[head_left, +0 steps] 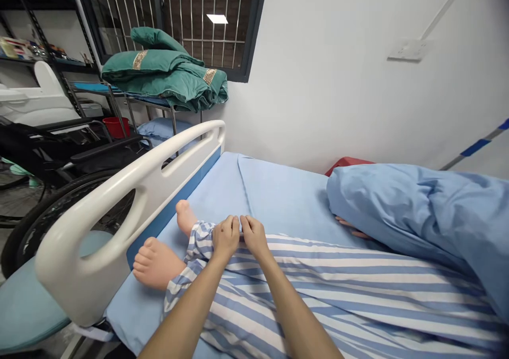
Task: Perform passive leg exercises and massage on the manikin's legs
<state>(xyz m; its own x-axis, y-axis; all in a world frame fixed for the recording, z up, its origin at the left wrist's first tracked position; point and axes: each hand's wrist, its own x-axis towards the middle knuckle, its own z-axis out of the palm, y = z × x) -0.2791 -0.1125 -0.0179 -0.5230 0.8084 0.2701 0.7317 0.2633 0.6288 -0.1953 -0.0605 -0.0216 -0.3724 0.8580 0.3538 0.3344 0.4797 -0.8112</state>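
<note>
Blue-and-white striped pajama trousers (350,263) cover the legs of a figure lying on the bed, which looks like a care mannequin. Two smooth bare feet stick out of the cuffs, the near foot (158,263) and the far foot (185,217). My left hand (226,238) is closed on the trouser cloth at the far leg, not far from its cuff. Close beside it, my right hand (254,236) also has its fingers curled round the cloth. Small folds gather between the two hands. My fingertips are mostly hidden.
A white footboard (131,189) closes the bed's left end. Blue bedding (413,210) is heaped on the figure's upper part, with some fingers (360,233) showing beneath. A wheelchair (59,173) stands beyond the footboard. Green folded quilts (170,75) lie under the window.
</note>
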